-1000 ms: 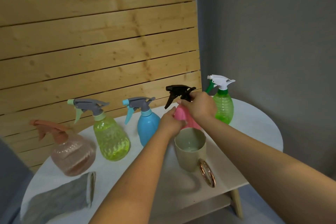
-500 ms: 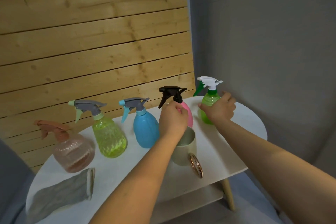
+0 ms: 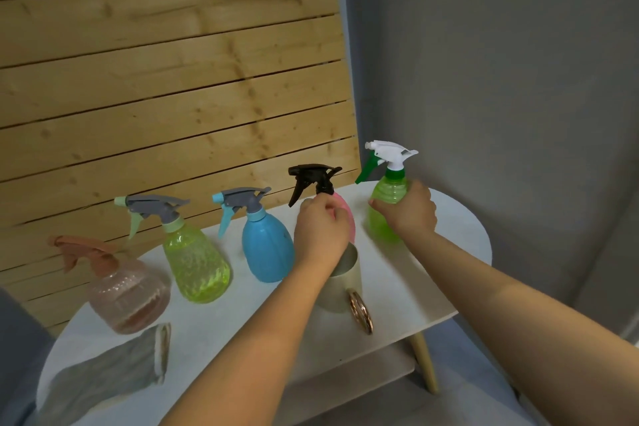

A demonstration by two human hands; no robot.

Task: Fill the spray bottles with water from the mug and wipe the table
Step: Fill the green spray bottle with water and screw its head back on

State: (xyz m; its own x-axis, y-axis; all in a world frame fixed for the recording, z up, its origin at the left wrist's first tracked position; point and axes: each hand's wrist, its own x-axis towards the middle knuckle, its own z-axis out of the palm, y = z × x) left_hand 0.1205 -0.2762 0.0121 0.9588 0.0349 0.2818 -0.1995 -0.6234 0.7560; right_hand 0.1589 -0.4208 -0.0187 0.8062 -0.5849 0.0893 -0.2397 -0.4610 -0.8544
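Several spray bottles stand in a row on the white round table (image 3: 408,290). My right hand (image 3: 409,209) is wrapped around the body of the green bottle (image 3: 385,194) with the white head at the far right. My left hand (image 3: 321,230) grips the neck of the pink bottle (image 3: 344,209) under its black trigger head. The beige mug (image 3: 342,282) with a copper handle stands just in front of the pink bottle, partly hidden by my left wrist. Further left stand the blue bottle (image 3: 266,245), the yellow-green bottle (image 3: 195,261) and the squat pink-brown bottle (image 3: 126,290).
A grey cloth (image 3: 110,375) lies at the table's front left. A wooden slat wall (image 3: 166,86) runs close behind the bottles and a grey wall (image 3: 501,79) stands to the right. Below the tabletop is a lower shelf (image 3: 359,370) and a pale wooden leg (image 3: 427,367).
My right hand left the pink bottle's black head, moved right and closed around the green bottle. My left hand stayed on the pink bottle's neck.
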